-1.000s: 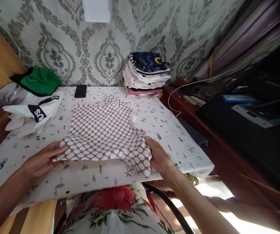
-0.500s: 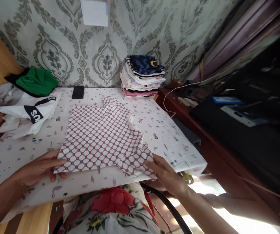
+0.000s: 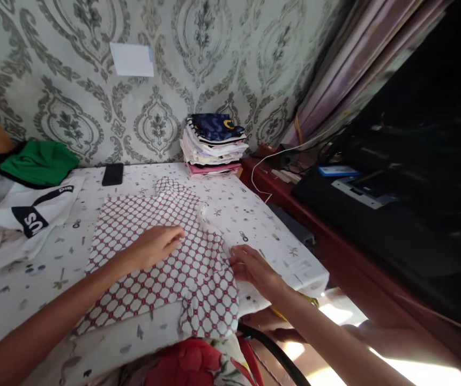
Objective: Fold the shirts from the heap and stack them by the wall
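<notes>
A white shirt with a red and grey lattice print (image 3: 134, 292) lies spread on the table, its collar side toward the right. One sleeve hangs over the near table edge. My left hand (image 3: 154, 247) is above the middle of the shirt, fingers loosely bent with nothing in them; whether it touches the cloth I cannot tell. Beside the shirt's right edge, near the sleeve and collar, is my right hand (image 3: 254, 271). Its fingers are apart and slightly curled, and no cloth shows in them.
Folded clothes (image 3: 214, 147) stand stacked against the wall. A black phone (image 3: 112, 174) lies at the back of the table (image 3: 279, 244). To the left are a green garment (image 3: 39, 161) and a white one with black lettering (image 3: 53, 209). A dark red cabinet (image 3: 335, 268) stands at the right.
Both hands have let go of the shirt's near corners. My left hand moved right and inward over the cloth; the near sleeve now droops over the edge. The view has shifted right.
</notes>
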Demonstrator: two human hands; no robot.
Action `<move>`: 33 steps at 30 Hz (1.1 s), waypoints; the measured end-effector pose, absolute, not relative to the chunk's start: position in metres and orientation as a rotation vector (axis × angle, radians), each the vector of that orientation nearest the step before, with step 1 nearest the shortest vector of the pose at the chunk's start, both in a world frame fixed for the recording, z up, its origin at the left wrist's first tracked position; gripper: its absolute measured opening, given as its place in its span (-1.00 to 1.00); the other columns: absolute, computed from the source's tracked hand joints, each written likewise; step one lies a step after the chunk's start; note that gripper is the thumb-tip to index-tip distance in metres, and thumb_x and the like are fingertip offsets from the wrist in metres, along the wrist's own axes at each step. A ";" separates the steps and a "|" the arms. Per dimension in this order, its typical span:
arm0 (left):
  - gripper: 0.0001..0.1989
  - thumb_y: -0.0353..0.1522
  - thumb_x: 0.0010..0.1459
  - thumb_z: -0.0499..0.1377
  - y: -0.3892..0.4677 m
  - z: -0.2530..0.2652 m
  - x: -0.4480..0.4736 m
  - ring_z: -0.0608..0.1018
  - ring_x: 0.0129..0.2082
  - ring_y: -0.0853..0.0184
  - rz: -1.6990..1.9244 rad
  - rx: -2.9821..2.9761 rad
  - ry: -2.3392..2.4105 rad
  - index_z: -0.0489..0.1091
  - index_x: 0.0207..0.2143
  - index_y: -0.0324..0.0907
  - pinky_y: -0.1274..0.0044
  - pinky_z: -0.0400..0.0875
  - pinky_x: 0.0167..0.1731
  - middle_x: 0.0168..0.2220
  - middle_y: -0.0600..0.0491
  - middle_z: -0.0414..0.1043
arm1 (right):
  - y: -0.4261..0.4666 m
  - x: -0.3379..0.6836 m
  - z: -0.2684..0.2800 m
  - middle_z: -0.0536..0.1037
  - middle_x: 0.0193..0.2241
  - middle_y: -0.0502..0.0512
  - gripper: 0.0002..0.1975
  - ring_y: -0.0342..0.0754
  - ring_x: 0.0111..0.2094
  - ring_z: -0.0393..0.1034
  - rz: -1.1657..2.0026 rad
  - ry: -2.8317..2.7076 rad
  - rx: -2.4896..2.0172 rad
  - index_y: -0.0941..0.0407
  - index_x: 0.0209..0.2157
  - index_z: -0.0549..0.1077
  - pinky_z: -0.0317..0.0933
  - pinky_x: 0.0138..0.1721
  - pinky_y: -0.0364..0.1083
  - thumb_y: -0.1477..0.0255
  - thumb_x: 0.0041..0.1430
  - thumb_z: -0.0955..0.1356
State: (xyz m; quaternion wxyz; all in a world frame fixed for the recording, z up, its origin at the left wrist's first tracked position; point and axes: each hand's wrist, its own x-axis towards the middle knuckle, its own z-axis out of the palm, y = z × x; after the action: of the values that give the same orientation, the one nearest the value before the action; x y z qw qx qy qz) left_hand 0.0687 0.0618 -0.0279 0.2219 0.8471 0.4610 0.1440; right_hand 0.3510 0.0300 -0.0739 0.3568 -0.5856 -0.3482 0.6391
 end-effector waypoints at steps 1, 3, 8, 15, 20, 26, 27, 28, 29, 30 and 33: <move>-0.75 -0.33 0.31 -0.06 0.083 -0.032 0.085 0.50 -0.30 0.29 0.403 2.418 1.231 0.41 -0.17 -0.11 0.50 0.33 -0.27 -0.28 0.03 0.52 | 0.037 0.349 -0.074 0.51 -0.47 -0.01 -0.74 -0.12 -0.48 0.42 1.635 -0.888 -1.524 0.06 -0.30 0.31 0.28 -0.40 -0.11 0.22 0.16 0.42; -0.71 -0.39 0.31 -0.07 0.128 -0.039 0.108 0.51 -0.13 0.22 0.406 2.531 1.260 0.42 -0.09 -0.13 0.46 0.36 -0.15 -0.12 -0.04 0.53 | 0.048 0.344 -0.074 0.51 -0.49 -0.02 -0.76 -0.13 -0.49 0.40 1.619 -0.893 -1.534 0.06 -0.26 0.30 0.27 -0.40 -0.11 0.30 0.14 0.42; -0.61 -0.48 0.23 -0.01 0.224 -0.050 0.142 0.51 0.01 0.17 0.188 2.471 1.531 0.41 0.05 -0.11 0.45 0.35 -0.05 0.02 -0.06 0.52 | 0.059 0.336 -0.072 0.46 -0.50 -0.07 -0.66 -0.13 -0.48 0.35 1.582 -0.939 -1.572 0.08 -0.20 0.35 0.25 -0.42 -0.13 0.47 -0.05 0.46; -0.80 -0.52 -0.05 0.18 0.265 -0.063 0.147 0.56 -0.34 0.26 0.112 2.395 1.435 0.47 -0.35 -0.11 0.55 0.35 -0.32 -0.40 0.09 0.55 | 0.067 0.336 -0.079 0.35 -0.54 -0.13 -0.69 -0.17 -0.56 0.25 1.403 -1.161 -1.508 0.08 -0.21 0.40 0.14 -0.53 -0.17 0.46 -0.07 0.42; -0.73 -0.52 0.12 0.01 0.264 -0.073 0.139 0.52 -0.56 0.37 0.372 2.267 1.394 0.35 -0.15 -0.10 0.58 0.35 -0.45 -0.51 0.18 0.46 | 0.053 0.350 -0.086 0.46 -0.39 -0.01 -0.68 -0.11 -0.48 0.35 0.600 -1.712 -1.483 0.03 -0.02 0.44 0.23 -0.38 -0.11 0.45 0.18 0.26; -0.72 -0.47 0.18 0.06 0.239 -0.101 0.143 0.58 -0.25 0.30 0.674 2.197 1.360 0.26 -0.05 -0.11 0.47 0.44 -0.17 -0.24 0.05 0.54 | 0.052 0.369 -0.097 0.57 -0.25 0.07 -0.67 -0.02 -0.35 0.47 0.281 -2.013 -1.736 0.02 -0.04 0.47 0.25 -0.35 -0.09 0.51 0.21 0.23; -0.70 -0.46 0.18 0.07 0.232 -0.104 0.142 0.58 -0.18 0.29 0.718 2.197 1.322 0.24 -0.01 -0.11 0.45 0.44 -0.12 -0.17 0.01 0.53 | 0.053 0.370 -0.096 0.57 -0.25 0.08 -0.68 -0.01 -0.33 0.47 0.258 -2.019 -1.723 0.03 -0.06 0.48 0.26 -0.34 -0.09 0.51 0.22 0.23; -0.68 -0.44 0.20 0.07 0.224 -0.106 0.140 0.57 -0.12 0.27 0.759 2.213 1.269 0.23 0.02 -0.12 0.44 0.44 -0.08 -0.11 -0.03 0.52 | 0.055 0.370 -0.095 0.56 -0.24 0.10 -0.70 -0.01 -0.32 0.47 0.242 -2.018 -1.688 0.05 -0.07 0.49 0.27 -0.33 -0.08 0.50 0.23 0.22; -0.66 -0.43 0.21 0.07 0.216 -0.106 0.137 0.56 -0.07 0.25 0.794 2.245 1.206 0.22 0.04 -0.12 0.41 0.43 -0.04 -0.06 -0.06 0.50 | 0.057 0.369 -0.092 0.55 -0.24 0.11 -0.71 -0.01 -0.31 0.47 0.239 -2.023 -1.632 0.06 -0.08 0.49 0.28 -0.31 -0.08 0.48 0.25 0.21; -0.66 -0.41 0.22 0.07 0.208 -0.107 0.132 0.54 -0.02 0.23 0.819 2.292 1.148 0.23 0.06 -0.12 0.38 0.42 0.01 -0.02 -0.08 0.48 | 0.061 0.366 -0.088 0.53 -0.23 0.12 -0.71 -0.01 -0.30 0.46 0.254 -2.035 -1.561 0.07 -0.10 0.50 0.29 -0.30 -0.07 0.47 0.27 0.21; -0.68 -0.38 0.28 0.01 0.186 -0.104 0.109 0.47 0.08 0.19 0.810 2.439 1.126 0.24 0.09 -0.11 0.32 0.35 0.11 0.07 -0.10 0.42 | 0.087 0.347 -0.074 0.52 -0.22 0.11 -0.74 -0.04 -0.31 0.45 0.391 -2.084 -1.333 0.07 -0.12 0.52 0.31 -0.24 -0.07 0.44 0.29 0.22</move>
State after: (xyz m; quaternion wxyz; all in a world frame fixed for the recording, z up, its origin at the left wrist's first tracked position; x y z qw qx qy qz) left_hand 0.1093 0.1858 -0.1037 0.1672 0.8570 0.3957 0.2846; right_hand 0.3468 0.0869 -0.0741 0.3134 -0.5054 -0.7902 0.1483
